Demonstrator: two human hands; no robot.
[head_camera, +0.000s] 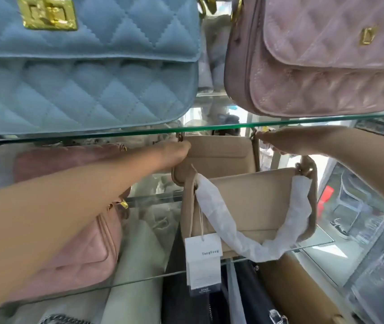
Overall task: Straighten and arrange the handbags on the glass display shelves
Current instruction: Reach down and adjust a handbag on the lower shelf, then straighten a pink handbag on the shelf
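Observation:
Two beige handbags stand on the lower glass shelf [312,245], one behind the other. My left hand [174,153] grips the top left corner of the rear beige bag [221,157]. My right hand [277,141] holds that bag's top right corner by the strap ring. The front beige bag [251,206] has white paper wrapped round its strap and a white tag [202,260] hanging over the shelf edge. A pink quilted bag [76,242] lies under my left forearm.
On the upper glass shelf [209,130] a blue quilted bag [81,66] with a gold clasp stands at the left and a pink quilted bag [321,57] at the right. Black bags and a tan bag [298,291] sit below the lower shelf.

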